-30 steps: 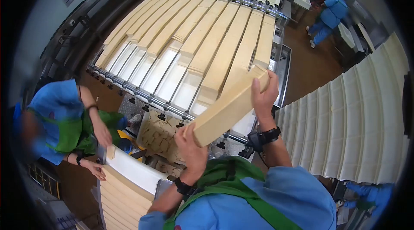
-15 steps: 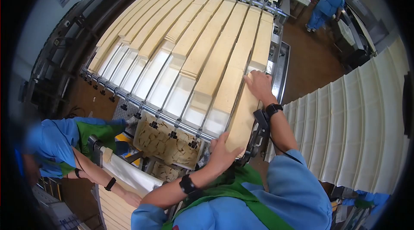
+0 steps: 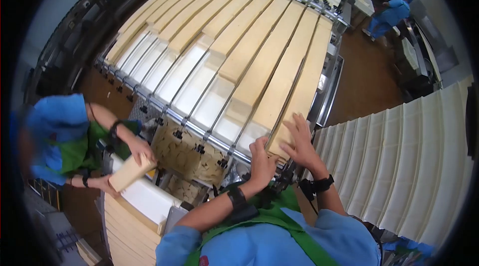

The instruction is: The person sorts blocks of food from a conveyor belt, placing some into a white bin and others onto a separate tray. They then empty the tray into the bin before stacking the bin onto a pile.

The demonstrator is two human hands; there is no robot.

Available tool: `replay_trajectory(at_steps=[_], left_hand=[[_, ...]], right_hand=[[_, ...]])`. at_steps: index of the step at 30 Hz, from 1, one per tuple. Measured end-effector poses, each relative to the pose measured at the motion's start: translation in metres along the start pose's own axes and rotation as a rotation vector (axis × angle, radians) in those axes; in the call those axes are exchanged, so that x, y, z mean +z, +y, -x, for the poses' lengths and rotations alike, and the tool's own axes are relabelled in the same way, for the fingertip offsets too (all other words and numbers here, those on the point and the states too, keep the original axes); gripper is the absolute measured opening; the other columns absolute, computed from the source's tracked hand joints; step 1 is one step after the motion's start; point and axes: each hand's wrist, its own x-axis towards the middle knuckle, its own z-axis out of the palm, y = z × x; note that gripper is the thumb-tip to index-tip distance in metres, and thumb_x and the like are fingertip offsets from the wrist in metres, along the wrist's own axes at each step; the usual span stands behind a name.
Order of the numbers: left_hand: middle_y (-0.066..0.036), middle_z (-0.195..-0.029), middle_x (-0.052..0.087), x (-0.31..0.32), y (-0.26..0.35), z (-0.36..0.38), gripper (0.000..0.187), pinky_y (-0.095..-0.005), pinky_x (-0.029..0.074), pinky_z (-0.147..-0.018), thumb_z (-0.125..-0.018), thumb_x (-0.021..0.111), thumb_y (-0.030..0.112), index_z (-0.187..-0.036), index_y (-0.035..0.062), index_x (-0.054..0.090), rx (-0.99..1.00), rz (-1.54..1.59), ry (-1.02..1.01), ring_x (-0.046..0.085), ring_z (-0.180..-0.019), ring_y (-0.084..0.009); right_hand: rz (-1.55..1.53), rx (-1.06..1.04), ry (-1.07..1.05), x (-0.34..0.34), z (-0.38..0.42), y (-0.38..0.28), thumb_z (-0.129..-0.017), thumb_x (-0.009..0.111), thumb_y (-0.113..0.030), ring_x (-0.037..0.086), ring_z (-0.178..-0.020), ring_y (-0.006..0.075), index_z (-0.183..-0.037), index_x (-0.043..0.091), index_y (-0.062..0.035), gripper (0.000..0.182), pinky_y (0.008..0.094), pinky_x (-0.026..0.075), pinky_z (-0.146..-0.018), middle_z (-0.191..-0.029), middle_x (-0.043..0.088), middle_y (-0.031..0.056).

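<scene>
Along the right edge of the slanted rack, a long row of stacked pale sheets (image 3: 304, 84) runs down toward me. My right hand (image 3: 303, 146) lies on this row near its lower end, fingers spread over the top and right side. At the left side of the same end is my left hand (image 3: 262, 164), its fingers bent and pressed together against the stack. Part of its grip is hidden from me. Thin metal rods separate this row from the neighbouring row of sheets (image 3: 279, 81).
At left a co-worker (image 3: 65, 131) holds a short block of sheets (image 3: 131, 172) over a white surface (image 3: 149, 201). Below the rack's front bar (image 3: 174, 112) is a bin of broken pieces (image 3: 187, 153). Ribbed pale sheeting (image 3: 399, 166) fills the right side. Another person (image 3: 391, 16) stands far back.
The right-hand row now reaches the row behind it, closing the gap. My right hand has moved down and spread; my left hand has shifted. The co-worker has lifted a block.
</scene>
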Motion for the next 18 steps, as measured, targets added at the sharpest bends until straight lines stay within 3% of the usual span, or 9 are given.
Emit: replay_trajectory(at_steps=[6,8,9,10,12,13,16,17,18], left_hand=[[-0.027,-0.125,0.049,-0.001,-0.004,-0.006,0.068,-0.0483,0.049,-0.097,-0.077,0.075,-0.005,-0.135,0.0109,0.044,-0.104,0.016,0.033,0.055,-0.115,-0.0495],[-0.027,-0.125,0.051,-0.030,0.011,-0.006,0.068,-0.0477,0.050,-0.096,-0.075,0.070,-0.007,-0.135,0.0130,0.045,-0.204,0.000,-0.163,0.055,-0.118,-0.0485],[-0.021,-0.124,0.054,-0.049,0.010,0.000,0.061,-0.0430,0.052,-0.089,-0.077,0.062,-0.010,-0.132,0.0127,0.050,-0.085,0.037,-0.140,0.062,-0.106,-0.0406],[-0.021,-0.124,0.054,-0.073,0.012,0.003,0.061,-0.0430,0.052,-0.089,-0.077,0.062,-0.010,-0.132,0.0127,0.050,-0.096,0.037,-0.077,0.062,-0.106,-0.0406],[-0.013,-0.131,0.055,-0.128,0.012,0.015,0.055,-0.0304,0.056,-0.077,-0.084,0.060,-0.013,-0.134,0.0081,0.048,-0.115,0.330,0.036,0.070,-0.098,-0.0208],[-0.010,-0.126,0.058,-0.144,-0.006,0.024,0.053,-0.0243,0.054,-0.068,-0.088,0.056,-0.013,-0.136,0.0068,0.046,0.000,0.277,0.288,0.070,-0.087,-0.0127],[-0.009,-0.130,0.056,-0.187,-0.061,0.042,0.050,-0.0247,0.055,-0.069,-0.090,0.056,-0.011,-0.136,0.0046,0.047,-0.111,0.444,0.615,0.070,-0.089,-0.0121],[-0.014,-0.139,0.053,-0.200,-0.087,0.045,0.053,-0.0312,0.057,-0.083,-0.090,0.064,-0.006,-0.139,0.0037,0.047,-0.115,0.261,0.620,0.071,-0.102,-0.0224],[-0.014,-0.139,0.053,-0.209,-0.100,0.056,0.053,-0.0312,0.057,-0.083,-0.090,0.064,-0.006,-0.139,0.0037,0.047,-0.126,0.266,0.690,0.071,-0.102,-0.0224]], right_hand=[[0.168,-0.080,-0.225,0.011,0.013,0.002,-0.080,0.081,-0.046,0.018,-0.157,0.0437,-0.158,0.044,-0.0187,0.091,0.0647,0.014,-0.124,-0.168,0.024,0.0218],[0.326,-0.079,-0.190,0.016,0.012,-0.001,-0.081,0.081,-0.044,0.018,-0.157,0.0422,-0.158,0.043,-0.0183,0.091,0.0647,0.014,-0.124,-0.168,0.024,0.0207],[0.361,-0.085,-0.193,0.019,0.013,0.001,-0.080,0.082,-0.041,0.019,-0.157,0.0421,-0.158,0.042,-0.0179,0.091,0.0637,0.014,-0.125,-0.168,0.024,0.0217],[0.382,-0.058,-0.207,0.019,0.016,0.002,-0.080,0.083,-0.040,0.019,-0.157,0.0419,-0.158,0.042,-0.0174,0.091,0.0639,0.013,-0.125,-0.168,0.024,0.0225],[0.417,-0.030,-0.243,0.019,0.013,-0.004,-0.077,0.085,-0.035,0.020,-0.157,0.0424,-0.159,0.041,-0.0161,0.095,0.0660,0.010,-0.124,-0.167,0.024,0.0251],[0.419,0.009,-0.271,0.017,0.008,-0.010,-0.076,0.086,-0.030,0.021,-0.156,0.0436,-0.158,0.041,-0.0143,0.095,0.0680,0.009,-0.123,-0.167,0.025,0.0260],[0.394,-0.209,-0.209,0.027,-0.027,-0.044,-0.080,0.081,-0.020,0.023,-0.155,0.0444,-0.159,0.039,-0.0111,0.090,0.0676,0.009,-0.123,-0.166,0.027,0.0253],[0.333,-0.294,-0.189,0.034,-0.040,-0.065,-0.081,0.080,-0.018,0.023,-0.155,0.0441,-0.159,0.039,-0.0106,0.088,0.0663,0.009,-0.124,-0.165,0.029,0.0243],[0.268,-0.377,-0.169,0.045,-0.054,-0.086,-0.082,0.079,-0.016,0.024,-0.155,0.0439,-0.158,0.039,-0.0100,0.087,0.0650,0.009,-0.124,-0.165,0.031,0.0232]])
